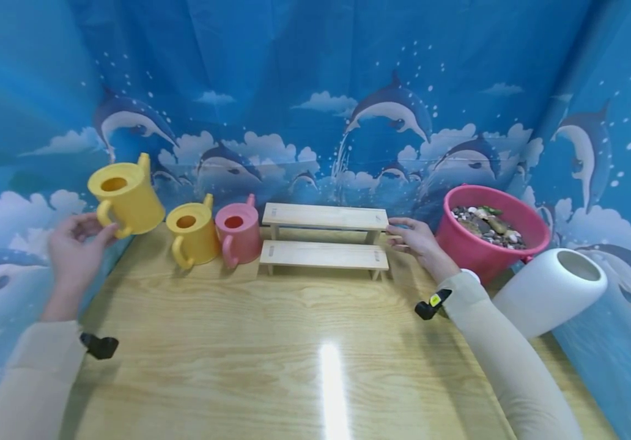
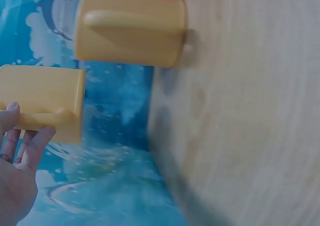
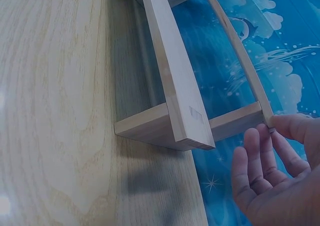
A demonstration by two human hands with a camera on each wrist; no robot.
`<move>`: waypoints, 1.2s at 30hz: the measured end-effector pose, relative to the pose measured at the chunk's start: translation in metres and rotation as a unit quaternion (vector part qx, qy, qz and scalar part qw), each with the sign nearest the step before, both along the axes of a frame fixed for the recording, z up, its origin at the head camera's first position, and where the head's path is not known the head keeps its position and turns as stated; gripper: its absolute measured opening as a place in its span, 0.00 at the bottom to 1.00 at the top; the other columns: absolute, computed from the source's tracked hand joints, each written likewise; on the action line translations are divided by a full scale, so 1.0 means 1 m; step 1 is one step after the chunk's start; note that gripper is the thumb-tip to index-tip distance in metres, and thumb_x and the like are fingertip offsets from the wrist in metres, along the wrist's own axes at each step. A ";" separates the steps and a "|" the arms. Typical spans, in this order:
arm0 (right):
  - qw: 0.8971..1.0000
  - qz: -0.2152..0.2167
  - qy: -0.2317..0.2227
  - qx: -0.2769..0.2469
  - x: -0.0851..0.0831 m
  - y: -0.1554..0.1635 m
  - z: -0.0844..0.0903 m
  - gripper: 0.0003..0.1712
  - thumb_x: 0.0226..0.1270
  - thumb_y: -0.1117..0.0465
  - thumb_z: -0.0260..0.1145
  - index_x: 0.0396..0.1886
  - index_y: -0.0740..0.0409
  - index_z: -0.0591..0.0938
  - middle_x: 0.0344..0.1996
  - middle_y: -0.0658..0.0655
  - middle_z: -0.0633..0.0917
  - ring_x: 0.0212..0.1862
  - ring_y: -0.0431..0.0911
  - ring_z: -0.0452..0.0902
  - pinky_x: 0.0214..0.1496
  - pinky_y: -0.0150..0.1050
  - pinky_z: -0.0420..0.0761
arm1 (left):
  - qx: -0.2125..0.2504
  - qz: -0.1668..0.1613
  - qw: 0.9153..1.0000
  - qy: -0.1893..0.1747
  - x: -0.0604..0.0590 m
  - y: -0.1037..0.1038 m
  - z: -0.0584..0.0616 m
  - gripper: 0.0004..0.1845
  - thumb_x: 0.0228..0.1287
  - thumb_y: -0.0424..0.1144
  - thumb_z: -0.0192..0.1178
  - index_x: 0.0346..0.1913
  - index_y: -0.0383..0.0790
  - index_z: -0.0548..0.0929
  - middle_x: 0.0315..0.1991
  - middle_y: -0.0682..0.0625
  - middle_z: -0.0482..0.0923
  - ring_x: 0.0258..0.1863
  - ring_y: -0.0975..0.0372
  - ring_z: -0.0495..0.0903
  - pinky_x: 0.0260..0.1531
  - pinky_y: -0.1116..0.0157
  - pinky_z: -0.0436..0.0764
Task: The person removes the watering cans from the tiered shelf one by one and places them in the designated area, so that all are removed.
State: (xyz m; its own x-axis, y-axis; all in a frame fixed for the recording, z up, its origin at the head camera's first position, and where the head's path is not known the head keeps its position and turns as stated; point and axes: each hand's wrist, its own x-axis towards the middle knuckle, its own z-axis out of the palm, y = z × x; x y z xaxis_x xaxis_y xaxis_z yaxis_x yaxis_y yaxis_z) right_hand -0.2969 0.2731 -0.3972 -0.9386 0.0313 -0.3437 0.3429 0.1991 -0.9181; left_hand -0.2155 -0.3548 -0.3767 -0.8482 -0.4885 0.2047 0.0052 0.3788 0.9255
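Aloft, left hand (image 1: 73, 250) pinches yellow watering can (image 1: 125, 197); right hand (image 1: 417, 241), fingers relaxed, touches pale wooden step shelf (image 1: 323, 238).

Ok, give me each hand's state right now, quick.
Left hand: holds the larger yellow watering can by its handle, lifted off the table.
Right hand: open, fingertips touching the upper step's end of the wooden step shelf.

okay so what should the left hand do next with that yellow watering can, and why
Probably carry the yellow watering can over to the wooden step shelf and set it down: the left hand holds it lifted by its handle, and the right hand touches the shelf's bare top step.
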 end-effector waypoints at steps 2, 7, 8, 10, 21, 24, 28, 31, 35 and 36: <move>1.000 0.000 0.000 -0.002 0.000 0.000 0.000 0.32 0.81 0.54 0.62 0.80 0.54 0.69 0.52 0.50 0.83 0.37 0.35 0.87 0.58 0.36 0.89 | 0.005 0.001 1.000 -0.005 0.000 -0.002 -0.008 0.11 0.71 0.38 0.69 0.47 0.60 0.81 0.34 0.74 0.78 0.35 0.80 0.79 0.35 0.85 0.83; 1.000 -0.003 0.004 -0.002 0.002 -0.001 0.002 0.32 0.81 0.55 0.62 0.80 0.54 0.69 0.47 0.46 0.84 0.36 0.35 0.87 0.56 0.34 0.90 | 0.011 0.000 1.000 -0.012 -0.005 -0.002 -0.029 0.12 0.71 0.35 0.69 0.45 0.59 0.81 0.33 0.73 0.78 0.34 0.80 0.79 0.33 0.85 0.83; 1.000 -0.003 0.005 -0.002 0.002 -0.001 0.002 0.32 0.82 0.55 0.62 0.80 0.54 0.69 0.46 0.46 0.84 0.36 0.35 0.87 0.55 0.34 0.90 | 0.003 0.002 1.000 -0.020 -0.006 -0.002 -0.033 0.12 0.71 0.36 0.69 0.45 0.61 0.81 0.33 0.75 0.77 0.34 0.80 0.78 0.33 0.86 0.81; 1.000 -0.003 0.007 -0.002 0.002 -0.001 0.002 0.32 0.82 0.54 0.62 0.80 0.54 0.69 0.46 0.45 0.84 0.36 0.34 0.87 0.54 0.33 0.90 | -0.002 0.006 0.999 -0.032 -0.008 -0.002 -0.040 0.12 0.71 0.37 0.69 0.45 0.62 0.80 0.32 0.75 0.76 0.35 0.81 0.77 0.34 0.86 0.80; 1.000 -0.004 0.001 -0.002 0.000 -0.001 0.000 0.32 0.81 0.54 0.63 0.80 0.54 0.69 0.51 0.49 0.83 0.37 0.35 0.87 0.57 0.34 0.89 | 0.007 -0.008 0.998 -0.065 -0.012 -0.003 -0.062 0.12 0.73 0.38 0.67 0.45 0.62 0.77 0.32 0.75 0.75 0.33 0.81 0.78 0.35 0.83 0.84; 1.000 -0.002 0.000 -0.003 0.000 -0.001 0.000 0.33 0.81 0.54 0.63 0.80 0.54 0.68 0.52 0.49 0.83 0.37 0.35 0.87 0.60 0.36 0.89 | 0.006 -0.012 0.997 -0.072 -0.012 -0.005 -0.065 0.13 0.74 0.38 0.66 0.44 0.63 0.75 0.33 0.74 0.74 0.33 0.81 0.77 0.36 0.82 0.85; 1.000 0.000 -0.001 -0.004 0.000 -0.001 0.000 0.33 0.81 0.53 0.63 0.80 0.54 0.68 0.50 0.47 0.83 0.37 0.34 0.87 0.59 0.35 0.89 | -0.007 -0.010 0.997 -0.083 -0.011 -0.007 -0.069 0.11 0.73 0.37 0.66 0.46 0.58 0.77 0.32 0.74 0.73 0.33 0.81 0.76 0.35 0.84 0.83; 1.000 0.001 0.003 -0.010 0.001 -0.001 0.000 0.33 0.81 0.54 0.63 0.80 0.55 0.68 0.46 0.46 0.84 0.36 0.34 0.86 0.53 0.32 0.90 | -0.009 -0.017 0.995 -0.097 -0.011 -0.008 -0.071 0.10 0.74 0.39 0.66 0.48 0.57 0.77 0.33 0.72 0.73 0.34 0.81 0.76 0.36 0.83 0.83; 1.000 0.003 0.006 -0.018 0.001 -0.001 0.000 0.33 0.81 0.56 0.63 0.80 0.57 0.68 0.42 0.45 0.85 0.35 0.34 0.85 0.47 0.30 0.89 | 0.000 -0.033 0.992 -0.122 -0.010 -0.009 -0.072 0.11 0.74 0.41 0.66 0.47 0.62 0.75 0.37 0.70 0.74 0.35 0.80 0.77 0.38 0.80 0.86; 1.000 0.003 0.006 -0.019 0.001 -0.001 0.000 0.33 0.81 0.56 0.63 0.80 0.57 0.68 0.42 0.45 0.85 0.35 0.34 0.85 0.47 0.30 0.89 | -0.003 -0.033 0.992 -0.125 -0.010 -0.010 -0.072 0.11 0.74 0.42 0.66 0.48 0.62 0.75 0.38 0.69 0.74 0.35 0.80 0.77 0.38 0.80 0.86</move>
State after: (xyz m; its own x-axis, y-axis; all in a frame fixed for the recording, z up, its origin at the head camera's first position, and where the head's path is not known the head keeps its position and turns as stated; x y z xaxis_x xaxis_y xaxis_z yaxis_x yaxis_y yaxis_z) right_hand -0.2959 0.2725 -0.3975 -0.9430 0.0120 -0.3325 0.3298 0.1663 -0.9293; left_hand -0.2260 -0.3646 -0.4489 -0.9031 -0.4293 -0.0130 -0.1987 0.3908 0.8988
